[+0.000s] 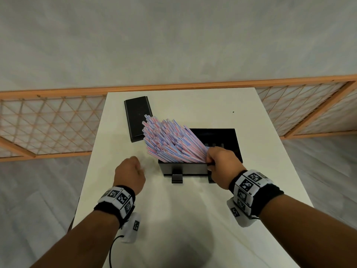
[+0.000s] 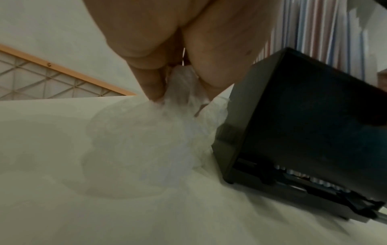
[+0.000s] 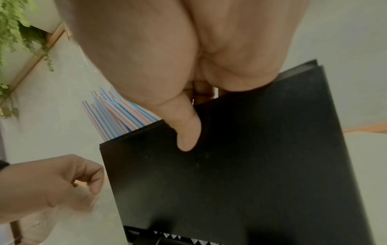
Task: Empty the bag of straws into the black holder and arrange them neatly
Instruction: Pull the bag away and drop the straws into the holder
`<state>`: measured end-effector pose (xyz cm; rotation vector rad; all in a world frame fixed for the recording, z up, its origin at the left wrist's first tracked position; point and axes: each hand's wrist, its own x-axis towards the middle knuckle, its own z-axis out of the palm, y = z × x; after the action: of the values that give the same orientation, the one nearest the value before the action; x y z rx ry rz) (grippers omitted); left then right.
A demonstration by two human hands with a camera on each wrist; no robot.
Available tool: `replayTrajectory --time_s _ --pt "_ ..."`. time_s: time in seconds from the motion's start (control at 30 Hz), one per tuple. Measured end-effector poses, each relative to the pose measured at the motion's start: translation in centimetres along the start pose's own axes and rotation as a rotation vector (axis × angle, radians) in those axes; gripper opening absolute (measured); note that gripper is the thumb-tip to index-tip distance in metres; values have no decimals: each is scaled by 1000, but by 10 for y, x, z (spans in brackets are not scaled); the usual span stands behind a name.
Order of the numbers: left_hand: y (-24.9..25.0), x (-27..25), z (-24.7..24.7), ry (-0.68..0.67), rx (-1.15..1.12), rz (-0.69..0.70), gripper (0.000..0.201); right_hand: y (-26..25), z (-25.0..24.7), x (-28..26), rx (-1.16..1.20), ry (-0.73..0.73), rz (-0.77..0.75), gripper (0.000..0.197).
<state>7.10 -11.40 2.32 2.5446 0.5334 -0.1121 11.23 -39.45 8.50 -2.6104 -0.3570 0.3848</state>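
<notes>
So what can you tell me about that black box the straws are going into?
The black holder is an open-topped, matte box, plastic by its look, standing on the white table. A small tab juts from its near side. Striped straws lean out of it toward the left, fanned, not yet flat. The right hand grips its near rim, thumb on the outer wall.

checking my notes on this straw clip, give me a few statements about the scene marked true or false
1. The straws lean out of the black holder toward the left. True.
2. The left hand holds a straw. False: it pinches the clear plastic bag.
3. The right hand is at the holder's near wall. True.
4. The black lid covers the holder. False: it lies apart on the white table.
</notes>
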Motion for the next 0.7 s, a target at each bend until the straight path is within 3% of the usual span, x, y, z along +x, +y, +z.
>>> replayTrajectory --time_s 0.1,0.23,0.37,0.43,0.53,0.7 --pt "-9 -1 4 -50 112 -34 6 1 3 -9 0 -12 -19 44" --pt "-13 1 7 -108 168 -4 15 3 8 -19 4 -36 -29 42" --pt "-15 -1 10 -146 155 2 18 -3 7 -26 14 -81 -51 24" --pt "-16 -5 10 -146 151 13 29 -10 -5 -28 14 -120 -42 17" --pt "-11 -9 1 -108 90 21 54 -18 -25 -19 56 -152 30 37" --pt "2 -11 -18 -119 209 9 76 -26 -40 17 -52 -228 210 38"
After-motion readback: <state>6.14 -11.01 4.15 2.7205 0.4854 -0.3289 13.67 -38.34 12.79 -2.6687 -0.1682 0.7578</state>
